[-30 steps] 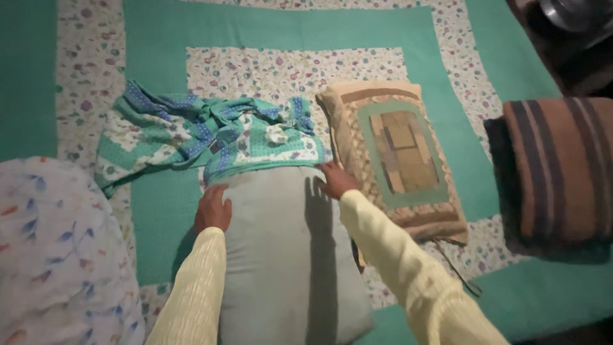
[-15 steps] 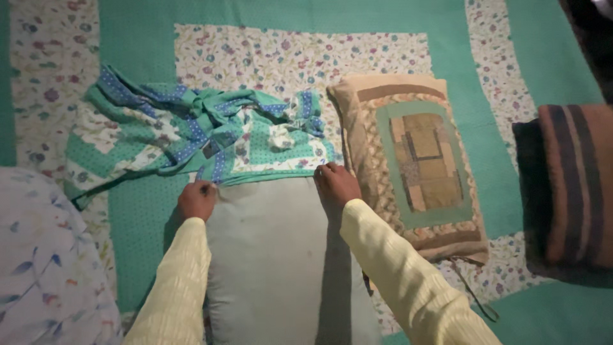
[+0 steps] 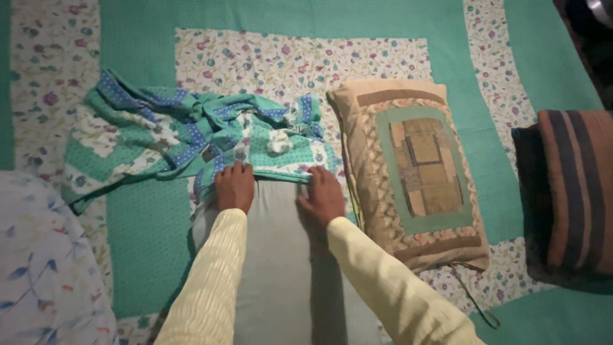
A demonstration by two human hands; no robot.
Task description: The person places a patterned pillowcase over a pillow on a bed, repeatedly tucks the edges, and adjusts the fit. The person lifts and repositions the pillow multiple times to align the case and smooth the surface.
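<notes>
A tan patchwork pillow (image 3: 412, 169) lies just right of the grey pillow (image 3: 281, 268), a dark striped cushion (image 3: 568, 191) farther right, and a pale floral bundle (image 3: 45, 268) at lower left. The grey pillow sits on the bed's green floral quilt (image 3: 294, 57), its long axis running away from the person. At its far end, the left hand (image 3: 234, 186) and right hand (image 3: 322, 195) seem to pinch the crumpled green-and-blue cover (image 3: 191, 137), fingers curled.

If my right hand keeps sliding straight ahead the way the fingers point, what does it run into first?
The right hand already has its fingertips at the edge of the crumpled green and blue patterned cover, so it would likely push into that first, off the grey pillow.
</notes>
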